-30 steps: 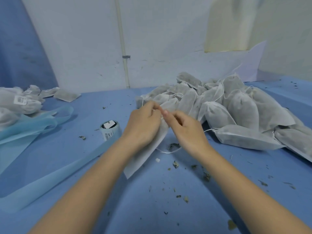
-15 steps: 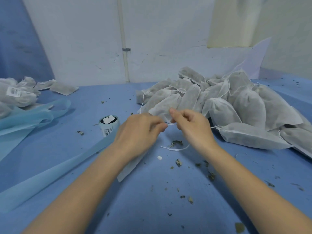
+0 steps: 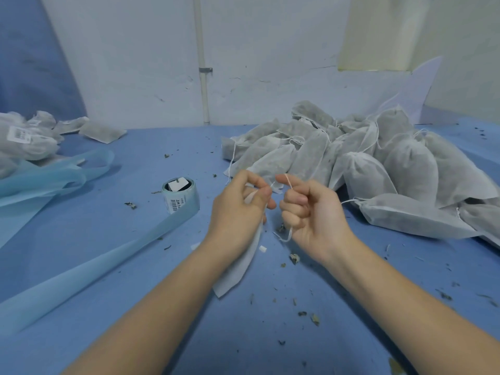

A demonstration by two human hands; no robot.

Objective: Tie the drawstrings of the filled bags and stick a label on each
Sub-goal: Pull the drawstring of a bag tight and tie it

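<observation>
My left hand (image 3: 239,209) grips the neck of a white fabric bag (image 3: 238,269), which hangs down under my wrist to the blue table (image 3: 135,266). My right hand (image 3: 311,215) faces palm up with fingers curled, and the white drawstring (image 3: 289,231) runs over its index finger and down past the palm. The hands are a short gap apart above the table's middle. A label roll (image 3: 180,194) stands to the left of my left hand.
A heap of filled white bags (image 3: 378,163) lies at the right and back. Labelled bags (image 3: 24,142) sit at the far left beside light blue backing strip (image 3: 89,266) trailing from the roll. Dried herb crumbs (image 3: 295,258) dot the table. A white wall stands behind.
My hands have drawn apart and toward me. My right hand has turned palm up with the drawstring looped over its finger. The bag has come lower with my left hand.
</observation>
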